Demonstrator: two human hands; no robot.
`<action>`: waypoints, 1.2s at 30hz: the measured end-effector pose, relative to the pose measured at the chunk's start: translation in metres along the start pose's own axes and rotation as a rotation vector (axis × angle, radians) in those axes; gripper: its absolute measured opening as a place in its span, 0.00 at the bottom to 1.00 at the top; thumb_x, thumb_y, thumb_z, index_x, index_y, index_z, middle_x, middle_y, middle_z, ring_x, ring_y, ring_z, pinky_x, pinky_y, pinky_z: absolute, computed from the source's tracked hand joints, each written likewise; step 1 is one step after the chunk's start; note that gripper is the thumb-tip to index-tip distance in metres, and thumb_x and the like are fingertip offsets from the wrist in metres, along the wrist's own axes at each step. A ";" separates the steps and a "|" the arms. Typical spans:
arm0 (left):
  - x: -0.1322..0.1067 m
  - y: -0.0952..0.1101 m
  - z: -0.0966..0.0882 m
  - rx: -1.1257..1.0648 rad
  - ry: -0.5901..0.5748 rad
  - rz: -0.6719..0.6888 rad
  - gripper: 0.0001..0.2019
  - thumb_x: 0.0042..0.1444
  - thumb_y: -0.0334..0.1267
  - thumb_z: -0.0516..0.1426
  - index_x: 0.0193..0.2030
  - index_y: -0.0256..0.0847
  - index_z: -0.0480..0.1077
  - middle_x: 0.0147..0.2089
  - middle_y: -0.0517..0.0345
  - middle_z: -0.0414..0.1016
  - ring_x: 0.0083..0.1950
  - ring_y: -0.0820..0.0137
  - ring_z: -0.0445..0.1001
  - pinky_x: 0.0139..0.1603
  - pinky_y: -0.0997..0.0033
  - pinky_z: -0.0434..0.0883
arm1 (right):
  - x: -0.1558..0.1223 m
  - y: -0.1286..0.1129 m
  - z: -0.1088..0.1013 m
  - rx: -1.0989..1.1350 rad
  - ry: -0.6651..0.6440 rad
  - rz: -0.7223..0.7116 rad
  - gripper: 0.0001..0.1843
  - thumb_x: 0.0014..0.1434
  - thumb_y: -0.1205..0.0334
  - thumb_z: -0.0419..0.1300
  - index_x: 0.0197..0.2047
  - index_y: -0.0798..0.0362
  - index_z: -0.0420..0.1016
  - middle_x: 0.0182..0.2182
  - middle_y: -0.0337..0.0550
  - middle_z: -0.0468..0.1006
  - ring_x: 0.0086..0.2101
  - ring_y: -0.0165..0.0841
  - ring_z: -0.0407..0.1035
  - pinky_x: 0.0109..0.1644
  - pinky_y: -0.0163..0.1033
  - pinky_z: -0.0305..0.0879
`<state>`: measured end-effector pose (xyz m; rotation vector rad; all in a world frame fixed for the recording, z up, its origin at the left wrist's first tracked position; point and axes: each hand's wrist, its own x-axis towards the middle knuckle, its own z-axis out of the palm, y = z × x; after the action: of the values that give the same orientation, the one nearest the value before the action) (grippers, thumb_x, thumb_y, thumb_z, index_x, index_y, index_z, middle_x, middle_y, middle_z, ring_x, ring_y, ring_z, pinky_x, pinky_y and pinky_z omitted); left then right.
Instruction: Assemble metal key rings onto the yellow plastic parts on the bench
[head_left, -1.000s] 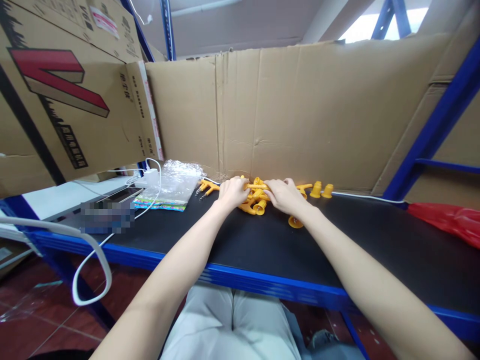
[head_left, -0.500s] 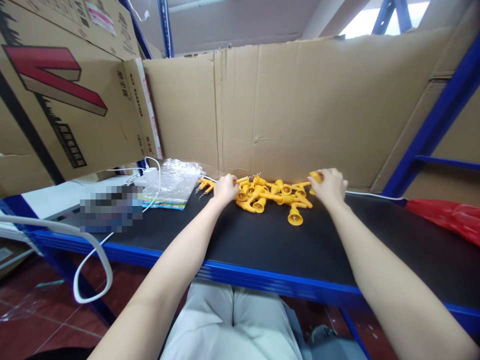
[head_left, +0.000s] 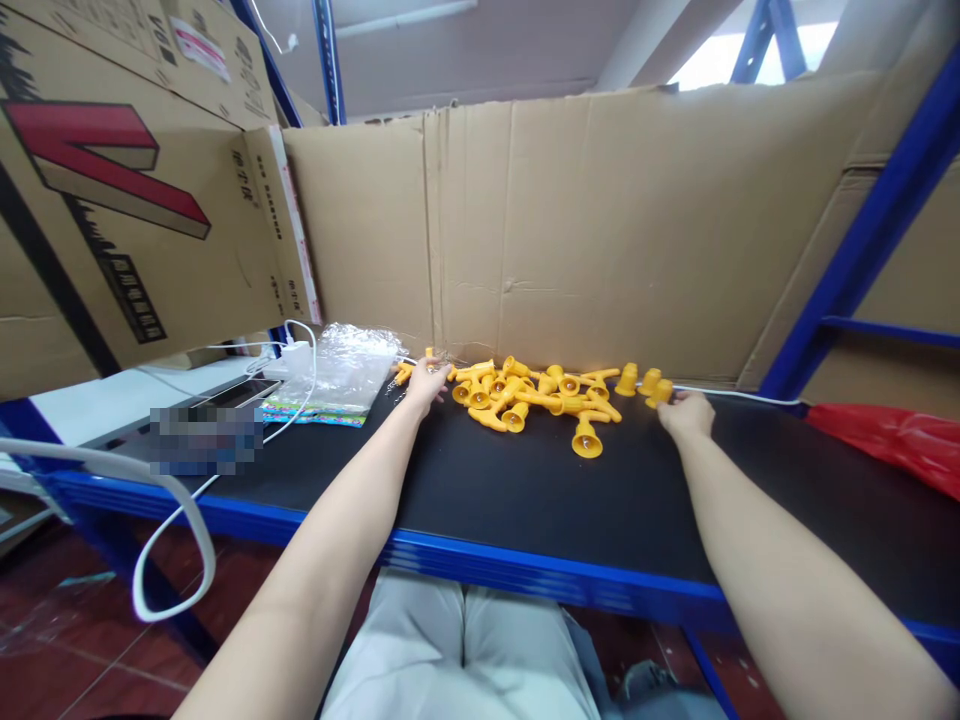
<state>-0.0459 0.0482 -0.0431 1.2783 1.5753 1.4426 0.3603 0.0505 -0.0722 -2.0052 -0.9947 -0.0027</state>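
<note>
My left hand (head_left: 429, 385) is closed at the left side of a pile of yellow plastic parts (head_left: 517, 392), its fingers around a yellow corkscrew handle (head_left: 430, 353) that is mostly hidden. Left of it lie more yellow handles with thin metal spirals (head_left: 403, 375). The pile mixes branching handles with bell-shaped pieces; one bell-shaped piece (head_left: 586, 437) lies at the front, its opening towards me. On the right, my right hand (head_left: 688, 413) pinches a yellow bell-shaped cup (head_left: 660, 393) at table level. Two similar cups stand beside it, one of them a yellow cup (head_left: 628, 379) nearer the pile.
A cardboard wall (head_left: 570, 230) closes off the back of the black tabletop (head_left: 495, 490). Clear plastic bags (head_left: 352, 365) and a white cable lie at left. A red plastic bag (head_left: 885, 440) is at far right. Blue metal posts frame the shelf.
My right hand has moved right and down, and standing cups now show beside it. My left hand has shifted left, uncovering bell-shaped pieces. The view has tilted slightly.
</note>
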 end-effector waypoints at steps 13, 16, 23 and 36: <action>0.002 0.003 -0.002 0.086 0.119 -0.003 0.17 0.62 0.45 0.42 0.41 0.38 0.66 0.28 0.57 0.68 0.18 0.79 0.62 0.17 0.80 0.60 | 0.006 0.004 0.009 -0.306 -0.296 -0.122 0.25 0.51 0.59 0.55 0.52 0.53 0.72 0.51 0.54 0.71 0.52 0.50 0.64 0.51 0.50 0.61; 0.006 0.002 -0.005 0.143 0.130 0.065 0.14 0.60 0.42 0.44 0.40 0.38 0.67 0.32 0.55 0.71 0.22 0.77 0.67 0.19 0.79 0.63 | 0.005 0.004 0.011 -0.374 -0.339 -0.155 0.27 0.54 0.56 0.51 0.57 0.52 0.68 0.53 0.53 0.69 0.53 0.49 0.62 0.54 0.52 0.57; 0.028 -0.009 -0.020 0.561 0.092 0.367 0.19 0.54 0.43 0.52 0.52 0.40 0.63 0.50 0.49 0.71 0.50 0.64 0.70 0.50 0.63 0.68 | -0.003 0.002 0.012 -0.472 -0.377 -0.244 0.28 0.60 0.55 0.42 0.61 0.53 0.62 0.62 0.48 0.57 0.58 0.48 0.54 0.60 0.59 0.46; 0.031 -0.034 -0.032 1.102 -0.158 0.364 0.22 0.57 0.42 0.47 0.59 0.42 0.57 0.66 0.43 0.51 0.65 0.53 0.52 0.56 0.38 0.56 | -0.004 0.001 0.012 -0.485 -0.354 -0.241 0.28 0.58 0.55 0.43 0.59 0.52 0.64 0.59 0.49 0.62 0.57 0.48 0.57 0.59 0.59 0.48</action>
<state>-0.0935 0.0685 -0.0651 2.3019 2.1783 0.5291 0.3541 0.0561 -0.0817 -2.3568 -1.5782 -0.0228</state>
